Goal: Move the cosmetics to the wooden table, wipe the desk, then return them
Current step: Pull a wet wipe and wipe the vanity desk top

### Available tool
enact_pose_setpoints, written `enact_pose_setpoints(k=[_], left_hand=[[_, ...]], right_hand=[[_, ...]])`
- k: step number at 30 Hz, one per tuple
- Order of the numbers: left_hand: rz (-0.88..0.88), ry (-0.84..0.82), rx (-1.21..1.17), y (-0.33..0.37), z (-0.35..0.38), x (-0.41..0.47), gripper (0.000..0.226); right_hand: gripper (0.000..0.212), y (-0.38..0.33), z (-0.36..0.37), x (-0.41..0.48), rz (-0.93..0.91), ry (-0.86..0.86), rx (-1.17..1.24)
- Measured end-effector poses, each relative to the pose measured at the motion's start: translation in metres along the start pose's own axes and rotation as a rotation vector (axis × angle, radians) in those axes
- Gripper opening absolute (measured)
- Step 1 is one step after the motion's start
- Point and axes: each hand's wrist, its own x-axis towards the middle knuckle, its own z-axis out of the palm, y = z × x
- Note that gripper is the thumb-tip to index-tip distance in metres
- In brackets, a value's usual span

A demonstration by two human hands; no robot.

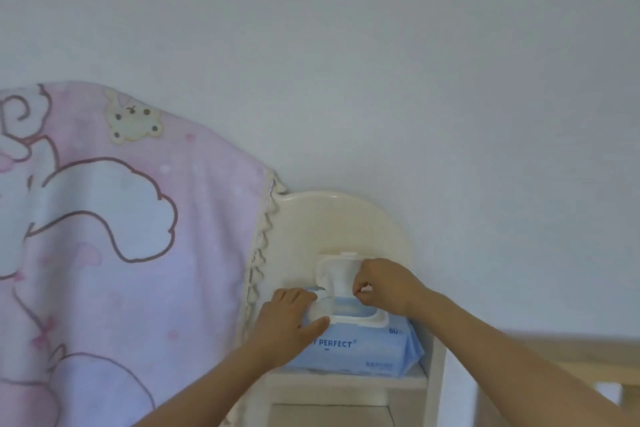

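- Blue wipe pack (363, 350) lies on white shelf (346, 380), lid (337, 272) flipped up.
- left hand (287, 319) grips the pack's left end.
- right hand (384, 284), fingers curled, pinches a wipe (365, 288) at the opening.
- Pink blanket (121, 218) hangs at left.

Pale wall (381, 45), pink cartoon blanket (104, 218) L, cream shelf (346, 222) ctr.

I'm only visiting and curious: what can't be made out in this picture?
Head view:
- Wipes pack brand: first letters covered by the left hand.
- Whether the right hand pinches a wipe: its curled fingers hide it.
- Whatever the pink blanket drapes over.
- Compartment below the pack: cut by the bottom edge.
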Motion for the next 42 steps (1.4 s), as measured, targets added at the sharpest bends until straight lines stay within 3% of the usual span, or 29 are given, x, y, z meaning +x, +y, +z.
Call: enact_pose_setpoints(k=[6, 10, 15, 24, 30, 35, 42], left_hand=[[-0.019, -0.037, -0.124, -0.002, 0.005, -0.001, 0.095], [-0.007, -0.043, -0.131, -0.004, 0.006, -0.001, 0.078], [0.015, -0.04, -0.112, -0.004, 0.005, 0.0, 0.096], [0.039, -0.058, -0.109, -0.006, 0.005, -0.001, 0.088], [0.054, -0.07, -0.076, -0.005, 0.001, 0.001, 0.061], [0.06, -0.074, -0.052, -0.004, -0.002, 0.003, 0.055], [0.061, -0.094, -0.045, -0.002, -0.004, 0.003, 0.055]], right_hand=[[0.018, 0.003, 0.006, 0.024, -0.173, -0.113, -0.064], [0.016, 0.0, 0.008, 0.03, -0.191, -0.208, -0.166], [0.031, -0.004, 0.014, 0.035, -0.176, -0.248, -0.296], [0.04, -0.013, 0.014, 0.034, -0.271, -0.277, -0.389], [0.017, 0.0, 0.001, 0.033, -0.172, -0.13, -0.201], [0.035, 0.003, -0.038, 0.031, -0.071, 0.075, 0.005], [0.027, 0.007, -0.074, 0.022, 0.02, 0.173, 0.118]])
